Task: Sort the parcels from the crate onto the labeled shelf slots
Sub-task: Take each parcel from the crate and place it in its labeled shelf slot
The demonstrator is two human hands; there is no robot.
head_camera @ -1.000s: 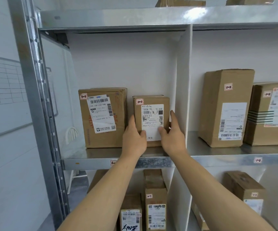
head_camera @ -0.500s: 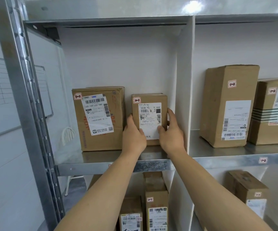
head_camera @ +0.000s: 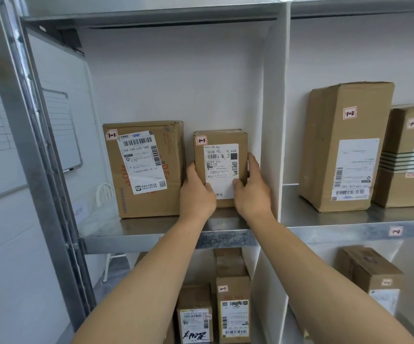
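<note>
I'm facing the grey galvanised steel shelving rack (head_camera: pixel 126 240). Its upper-left bay is closed on the right by an upright white divider panel (head_camera: pixel 273 120). In that bay stands a large brown cardboard box with a white courier label (head_camera: pixel 173 194). Just to its right is the small brown cardboard parcel with a white shipping label (head_camera: pixel 222 145), upright between the box and the panel and apparently resting on the shelf deck.

My left hand (head_camera: pixel 196 194) clasps the parcel's left edge and my right hand (head_camera: pixel 250 192) its right edge. Both thumbs press on the front face, so both hands are holding it. The little red-bordered sticker (head_camera: pixel 201 140) at its top corner reads 1-1, matching the big box's.

I judge this to be the placing step, nearly finished. Next I should release both hands and draw back without dragging the parcel askew. After that I go to the crate, which is out of view.
</note>
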